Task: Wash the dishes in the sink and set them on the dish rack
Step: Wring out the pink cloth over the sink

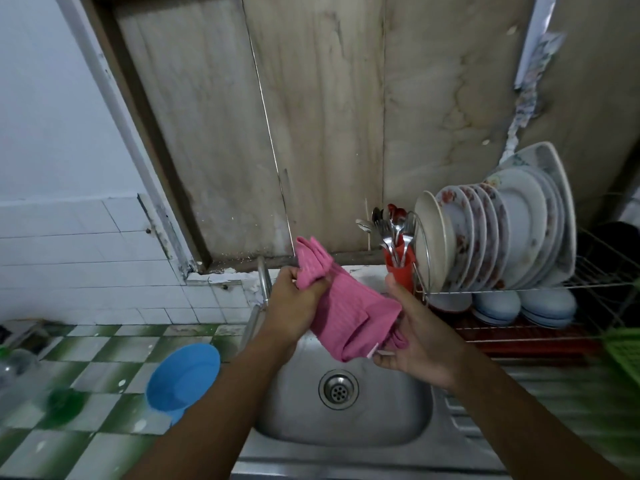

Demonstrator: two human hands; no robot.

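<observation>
Both of my hands hold a pink cloth [341,306] above the steel sink [381,420]. My left hand [294,306] grips the cloth's upper end, bunched in the fist. The lower end rests in my right hand [415,341], whose fingers curl under it. No dishes show in the sink basin, only the drain [338,389]. On the right, the wire dish rack [595,271] carries several upright plates [495,233], with bowls [519,304] turned over on its lower tier. A red cutlery cup [401,266] with spoons and forks hangs at the rack's left end.
A blue plastic bowl [183,377] sits on the green and white tiled counter left of the sink. A clear bottle with green liquid [41,389] lies further left. The tap [263,289] stands behind my left hand. A green basket [625,348] is at the right edge.
</observation>
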